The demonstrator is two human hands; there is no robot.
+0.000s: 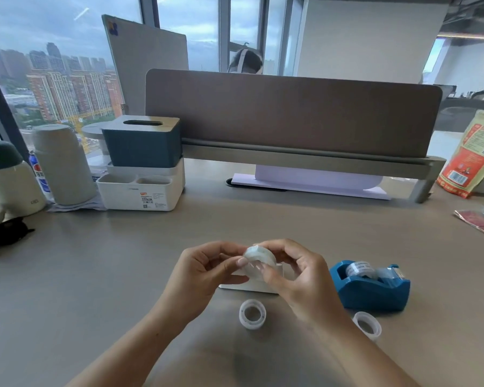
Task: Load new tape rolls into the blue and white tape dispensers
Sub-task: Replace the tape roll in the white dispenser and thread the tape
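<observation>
Both hands hold a clear tape roll (259,256) just above the white tape dispenser (249,286), which my hands mostly hide. My left hand (207,272) pinches the roll's left side with thumb and fingers. My right hand (299,280) grips its right side. The blue tape dispenser (372,291) stands to the right with a tape roll (359,268) seated in it. Two more clear rolls lie on the desk: one (252,314) in front of the white dispenser, another (367,326) in front of the blue one.
A white organiser (140,191) with a blue tissue box (141,143) on top stands at the back left, next to flasks (63,166). A grey desk divider (291,113) runs along the back. A red and yellow bag (475,155) stands at the far right.
</observation>
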